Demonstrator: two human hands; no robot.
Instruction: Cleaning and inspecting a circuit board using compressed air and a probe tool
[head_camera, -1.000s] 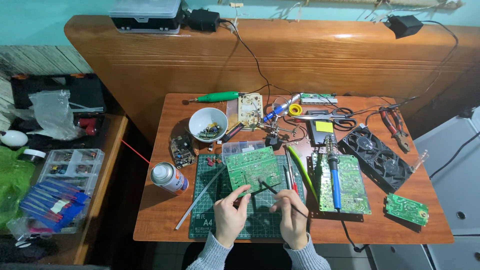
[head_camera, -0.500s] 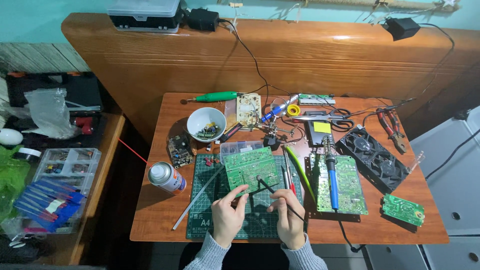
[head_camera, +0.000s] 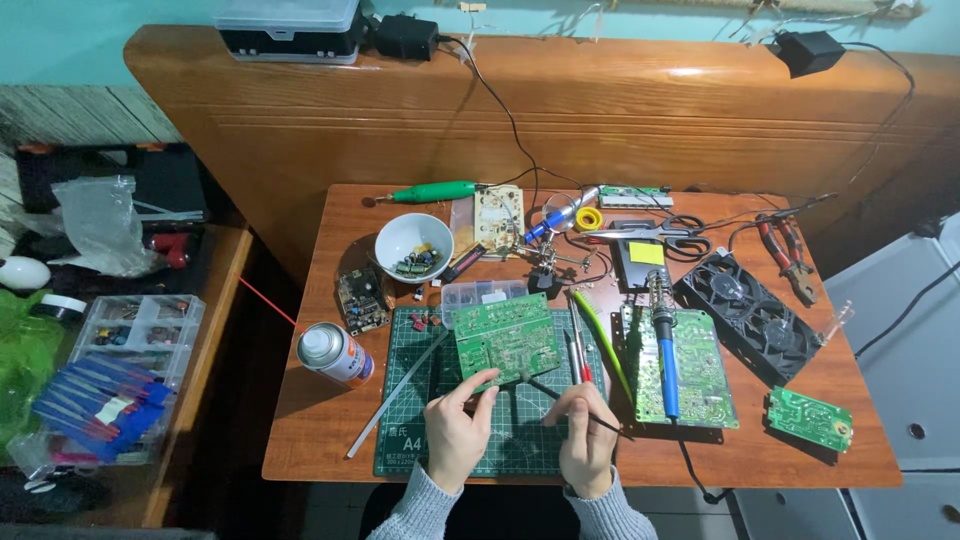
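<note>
My left hand (head_camera: 456, 432) pinching the near edge of the green circuit board (head_camera: 506, 339), my right hand (head_camera: 583, 432) clamped on a thin black probe (head_camera: 565, 404), cutting mat (head_camera: 410, 440) beneath, spray can (head_camera: 334, 353) left on the bench (head_camera: 310, 440)

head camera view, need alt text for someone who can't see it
Seen from above, a person's left hand steadies a green circuit board on a green cutting mat while the right hand holds a thin dark probe to it. The small wooden table also holds a spray can, a white bowl of parts, a blue-handled soldering iron and a black fan unit.
</note>
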